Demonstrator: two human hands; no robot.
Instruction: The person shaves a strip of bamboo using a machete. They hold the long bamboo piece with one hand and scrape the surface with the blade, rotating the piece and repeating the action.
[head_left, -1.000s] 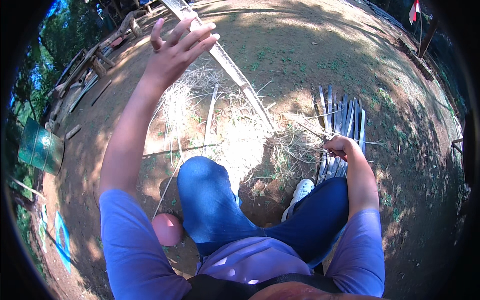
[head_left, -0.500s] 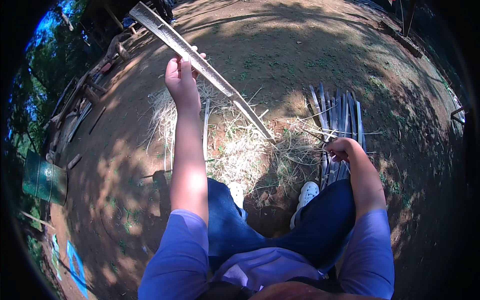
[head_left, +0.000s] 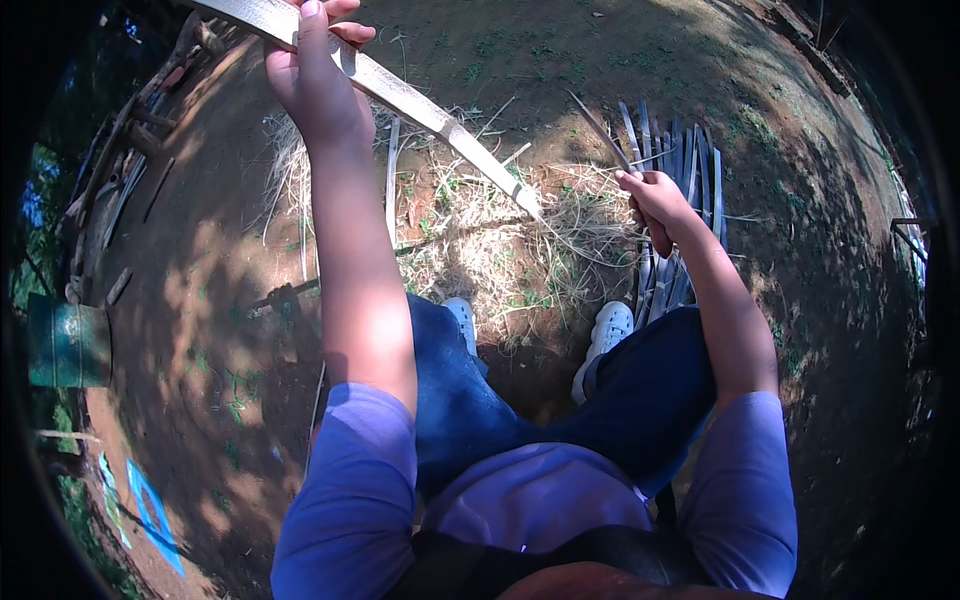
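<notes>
Shavings (head_left: 480, 270) litter dappled dirt (head_left: 240, 300) outdoors. The left hand (head_left: 316, 88) grips a pale, jointed strip (head_left: 400, 97); the right hand (head_left: 660, 204) holds, apparently, a knife (head_left: 604, 134).

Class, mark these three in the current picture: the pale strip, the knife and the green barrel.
Pale strip (head_left: 402, 97): head view, on the middle of its visible length.
Knife (head_left: 605, 135): head view, on its blade.
Green barrel (head_left: 70, 345): head view, on its side wall.
</notes>
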